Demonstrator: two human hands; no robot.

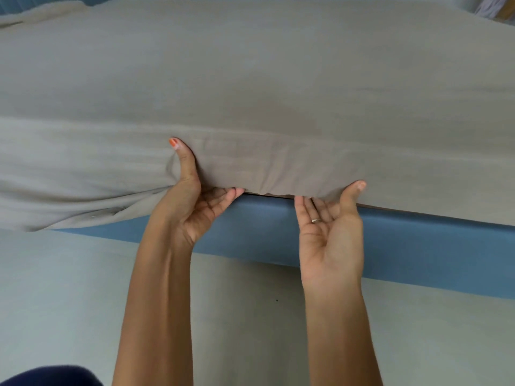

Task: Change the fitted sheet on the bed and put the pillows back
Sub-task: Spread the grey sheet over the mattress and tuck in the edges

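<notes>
A taupe fitted sheet (250, 79) covers the top of the mattress and hangs down its near side. Both my hands are palm up at the sheet's lower hem, above the blue bed base (418, 246). My left hand (192, 201) has its thumb pressed on the outside of the sheet and its fingers under the hem, gripping it. My right hand (331, 227) has its fingertips tucked under the hem and its thumb raised against the fabric. To the left the sheet hangs loose and bunched (69, 201) over the base. No pillows are visible.
Pale floor (69, 302) runs between me and the bed. A cream blanket or cover (41, 15) lies at the bed's far left corner. Something dark blue (50, 376) sits at the bottom left edge. Pale fabric (493, 6) shows at the top right.
</notes>
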